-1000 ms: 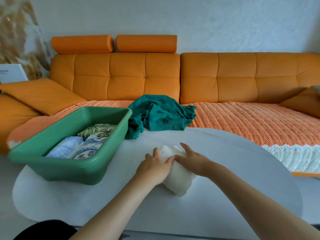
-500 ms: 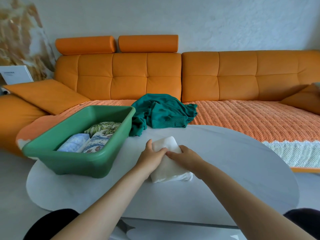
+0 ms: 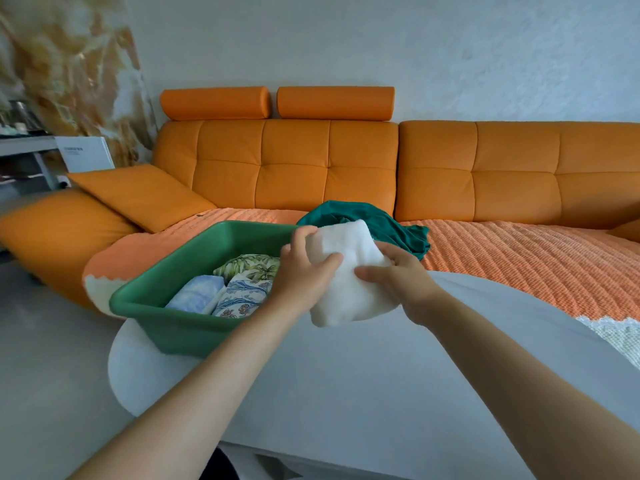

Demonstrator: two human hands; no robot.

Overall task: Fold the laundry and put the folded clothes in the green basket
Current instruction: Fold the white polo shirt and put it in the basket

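- Left hand (image 3: pixel 304 271) grips the folded white cloth (image 3: pixel 346 271) from its left side, thumb curled across the front.
- Right hand (image 3: pixel 401 282) holds the cloth's right edge.
- The cloth is lifted off the white table (image 3: pixel 381 393), just beside the green basket (image 3: pixel 180 323).
- Three folded patterned pieces lie inside the basket.
- A teal garment (image 3: pixel 391 223) lies crumpled behind the cloth.

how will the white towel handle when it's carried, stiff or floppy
Probably soft and floppy: the towel bulges and sags below the left hand and right hand. Likely light, since fingers alone hold it up. It may unfold if one hand lets go, so keep both on it until the basket.
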